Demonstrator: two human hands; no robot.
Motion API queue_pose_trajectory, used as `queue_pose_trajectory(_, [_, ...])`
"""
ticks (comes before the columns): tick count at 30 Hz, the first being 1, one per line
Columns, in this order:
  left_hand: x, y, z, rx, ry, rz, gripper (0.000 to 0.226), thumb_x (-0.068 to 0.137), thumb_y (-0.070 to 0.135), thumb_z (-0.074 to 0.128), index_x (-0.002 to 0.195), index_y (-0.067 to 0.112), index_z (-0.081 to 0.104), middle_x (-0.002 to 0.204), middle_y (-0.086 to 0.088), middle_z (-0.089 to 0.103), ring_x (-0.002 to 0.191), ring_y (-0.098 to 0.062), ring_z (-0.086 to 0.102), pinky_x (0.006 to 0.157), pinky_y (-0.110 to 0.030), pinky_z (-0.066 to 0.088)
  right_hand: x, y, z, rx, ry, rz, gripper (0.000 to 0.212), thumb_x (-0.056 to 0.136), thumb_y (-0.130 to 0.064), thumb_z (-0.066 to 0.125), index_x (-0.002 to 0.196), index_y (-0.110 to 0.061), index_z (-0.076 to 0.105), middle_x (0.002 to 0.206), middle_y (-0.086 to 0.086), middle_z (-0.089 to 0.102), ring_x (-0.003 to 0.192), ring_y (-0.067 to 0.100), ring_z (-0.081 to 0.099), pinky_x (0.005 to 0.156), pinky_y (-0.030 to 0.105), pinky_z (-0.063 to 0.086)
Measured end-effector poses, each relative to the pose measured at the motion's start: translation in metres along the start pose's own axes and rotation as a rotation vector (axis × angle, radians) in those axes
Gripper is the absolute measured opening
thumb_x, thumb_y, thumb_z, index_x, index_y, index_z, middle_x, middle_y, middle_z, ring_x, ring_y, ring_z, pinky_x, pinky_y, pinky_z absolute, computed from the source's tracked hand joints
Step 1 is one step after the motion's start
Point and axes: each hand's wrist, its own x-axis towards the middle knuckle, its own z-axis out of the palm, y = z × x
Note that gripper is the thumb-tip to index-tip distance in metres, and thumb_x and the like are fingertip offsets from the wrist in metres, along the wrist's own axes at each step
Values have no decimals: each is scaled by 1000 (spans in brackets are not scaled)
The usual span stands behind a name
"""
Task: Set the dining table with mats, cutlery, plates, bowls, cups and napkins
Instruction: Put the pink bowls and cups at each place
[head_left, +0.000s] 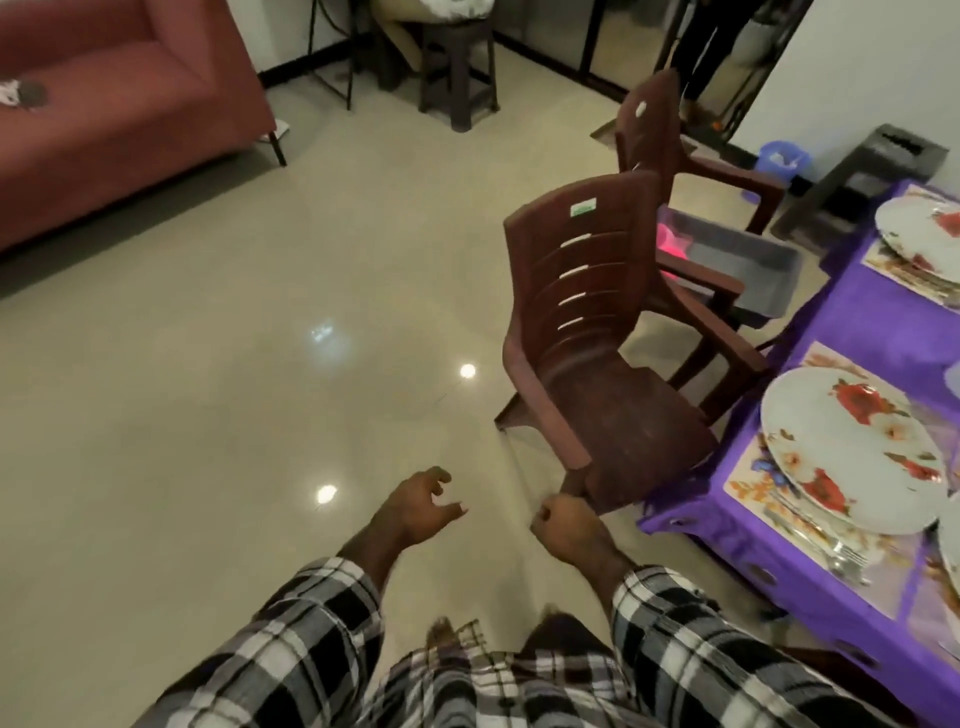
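While the person stands on the pale tiled floor (218, 364) beside the table, both hands hang free in front of the checked sleeves (691, 639). The left hand (418, 506) is empty, its fingers loosely curled and spread apart. The right hand (569, 527) is seen from the back with its fingers curled inward; it holds nothing visible and lies just beside the front leg of the nearer brown plastic chair (597, 364). A second brown chair (670, 150) stands behind the first, and a grey tub (748, 270) rests across the nearer chair's arms. The dining table (737, 525), draped in purple, occupies the right edge of the view. On it, a floral place mat (753, 488) carries a white flowered plate (852, 447), with cutlery (841, 556) lying on the mat beside the plate. A farther plate (919, 228) sits on its own mat towards the table's far end. A red sofa (114, 114) stands at upper left.
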Motion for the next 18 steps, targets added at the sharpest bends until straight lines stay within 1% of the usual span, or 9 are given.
queue_pose_trajectory(3, [31, -5, -23, -18, 17, -16, 66, 85, 59, 81, 139, 28, 59, 133, -2, 64, 113, -22, 65, 102, -40, 56, 35, -27, -9, 22, 32, 4, 20, 92, -34, 64, 99, -16, 69, 106, 8, 75, 103, 31, 69, 82, 34, 54])
queue_pose_trajectory(5, [51, -6, -34, -9, 2, -10, 71, 85, 59, 81, 144, 28, 56, 142, -4, 59, 123, -24, 63, 105, -43, 55, 58, -41, -12, 26, 35, 11, 21, 91, -35, 65, 105, -20, 68, 107, 4, 74, 102, 27, 69, 78, 31, 53])
queue_pose_trajectory(7, [78, -4, -51, 30, -21, -6, 77, 86, 60, 79, 150, 29, 51, 150, -4, 54, 134, -27, 56, 109, -46, 52, 89, -58, -18, 21, 14, -13, 32, 91, -37, 66, 120, -22, 65, 112, 3, 72, 104, 25, 68, 77, 29, 51])
queue_pose_trajectory(8, [95, -4, -62, 65, -23, -7, 79, 86, 61, 79, 152, 29, 49, 153, -4, 52, 137, -27, 52, 112, -47, 50, 110, -66, -22, 13, 7, -37, 38, 92, -38, 66, 126, -22, 62, 117, 4, 71, 107, 25, 67, 81, 30, 53])
queue_pose_trajectory(9, [110, -3, -73, 97, -22, -12, 81, 86, 62, 78, 154, 30, 47, 156, -4, 49, 141, -28, 48, 114, -48, 47, 129, -76, -28, -6, -7, -60, 44, 93, -39, 66, 132, -22, 59, 124, 6, 69, 113, 26, 66, 88, 32, 53])
queue_pose_trajectory(11, [138, -1, -99, 145, -8, -34, 86, 87, 62, 76, 158, 30, 42, 161, -5, 44, 147, -29, 40, 119, -50, 41, 170, -97, -45, -49, -33, -114, 55, 93, -42, 67, 141, -19, 54, 137, 8, 62, 123, 27, 62, 99, 35, 50])
queue_pose_trajectory(12, [153, 1, -112, 169, -6, -47, 88, 88, 63, 76, 161, 29, 39, 164, -5, 41, 150, -31, 37, 121, -51, 39, 189, -109, -57, -70, -34, -134, 59, 92, -44, 67, 142, -19, 53, 139, 9, 61, 125, 29, 61, 102, 37, 50])
queue_pose_trajectory(14, [179, 8, -139, 196, 13, -60, 92, 89, 62, 75, 164, 28, 34, 168, -5, 36, 153, -33, 32, 123, -51, 35, 224, -134, -85, -66, -46, -153, 64, 89, -49, 68, 142, -19, 51, 139, 10, 60, 125, 32, 60, 103, 43, 51])
queue_pose_trajectory(18, [227, 39, -186, 168, 55, -46, 95, 89, 61, 75, 166, 31, 28, 172, -4, 31, 156, -34, 26, 124, -51, 32, 277, -180, -135, -20, -39, -182, 69, 89, -50, 69, 146, -20, 46, 142, 14, 54, 127, 36, 58, 108, 49, 48])
